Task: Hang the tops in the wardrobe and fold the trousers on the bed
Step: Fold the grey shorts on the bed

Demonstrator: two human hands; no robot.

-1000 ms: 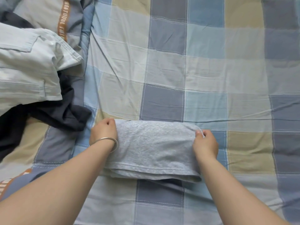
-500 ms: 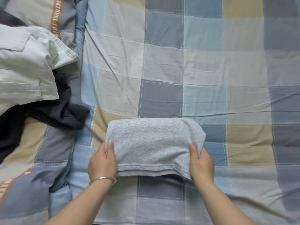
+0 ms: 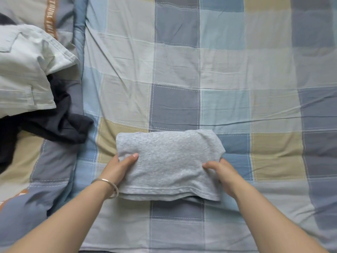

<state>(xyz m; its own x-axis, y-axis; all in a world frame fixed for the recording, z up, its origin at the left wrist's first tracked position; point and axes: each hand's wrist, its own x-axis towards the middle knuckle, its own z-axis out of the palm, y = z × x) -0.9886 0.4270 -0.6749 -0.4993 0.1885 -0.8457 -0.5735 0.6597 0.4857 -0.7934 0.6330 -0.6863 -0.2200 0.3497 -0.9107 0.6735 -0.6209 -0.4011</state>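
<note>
Head view looks down at a checked bedsheet [image 3: 228,73] where the grey trousers [image 3: 169,161], folded into a compact rectangle, lie near the person. A second ago both hands sat at the bundle's far corners, finishing the last fold; half a second ago they had slid to its near corners. Now the left hand [image 3: 118,170] clasps the left end, thumb on top and fingers tucked underneath, and the right hand [image 3: 221,172] pinches the right end the same way, so both are closed on the cloth. The shift from pressing to gripping suggests the folding of this pair is done and the bundle is about to be lifted or moved aside. A bracelet [image 3: 107,183] circles the left wrist. At the left, well apart from the bundle, a pale garment [image 3: 25,70] lies over a dark garment [image 3: 60,125] on the quilt [image 3: 54,161], unfolded; these look like the work left. The wardrobe is out of view, so the state of the tops cannot be told.
</note>
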